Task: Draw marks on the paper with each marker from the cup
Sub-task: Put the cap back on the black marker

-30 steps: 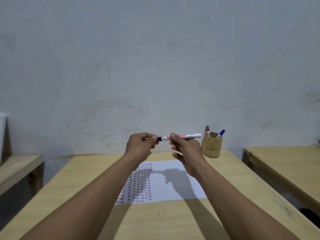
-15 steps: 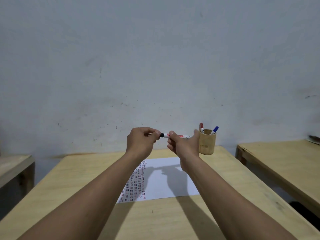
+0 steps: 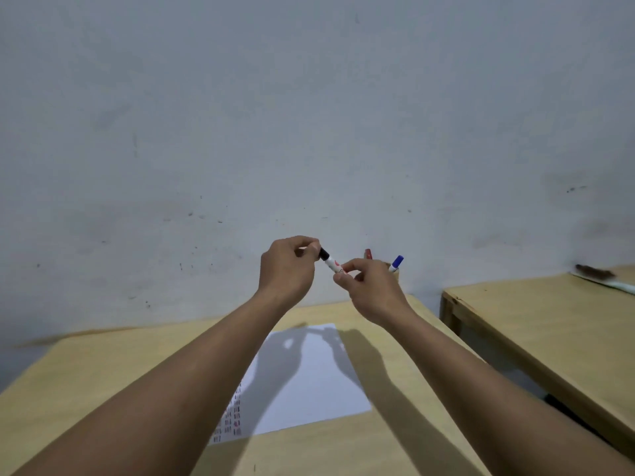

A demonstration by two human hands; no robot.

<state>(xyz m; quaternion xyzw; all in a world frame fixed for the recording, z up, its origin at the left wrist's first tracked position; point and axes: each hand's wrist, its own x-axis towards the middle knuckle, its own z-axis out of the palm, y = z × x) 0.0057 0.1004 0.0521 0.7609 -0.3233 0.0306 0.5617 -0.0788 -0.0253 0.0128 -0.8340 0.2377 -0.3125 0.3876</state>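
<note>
Mid-frame, above paper — marker slanting down-right, black cap pinched in left hand, barrel pinched in right hand — cap pull likely next.

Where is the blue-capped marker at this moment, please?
In the head view, the blue-capped marker pokes up right of centre, just behind the right hand, beside the red-capped marker near the wall.

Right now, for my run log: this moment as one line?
left hand: grips black cap | right hand: holds black marker barrel | above paper | red, blue markers in cup
</note>
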